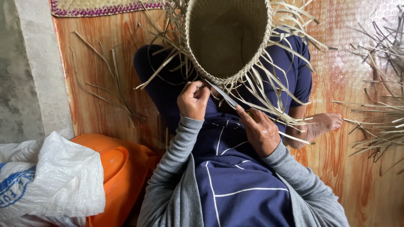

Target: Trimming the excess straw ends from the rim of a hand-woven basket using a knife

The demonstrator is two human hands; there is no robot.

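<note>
A round woven basket (227,42) of pale dried leaf strips rests on my lap, its mouth facing me and loose strip ends fanning out around the rim. My left hand (192,101) is closed at the basket's near rim, pinching a strip end. My right hand (260,130) sits just right of it, fingers closed on a flat pale strip (225,96) that runs up to the rim between both hands. I wear grey sleeves and dark blue clothing with white lines.
Loose dried strips (378,122) are piled on the wood-patterned floor at right, a few more (109,88) at left. An orange plastic tub (118,168) and a white woven sack (46,180) sit at lower left. A concrete edge (42,67) runs along the left. My bare foot (324,124) rests at right.
</note>
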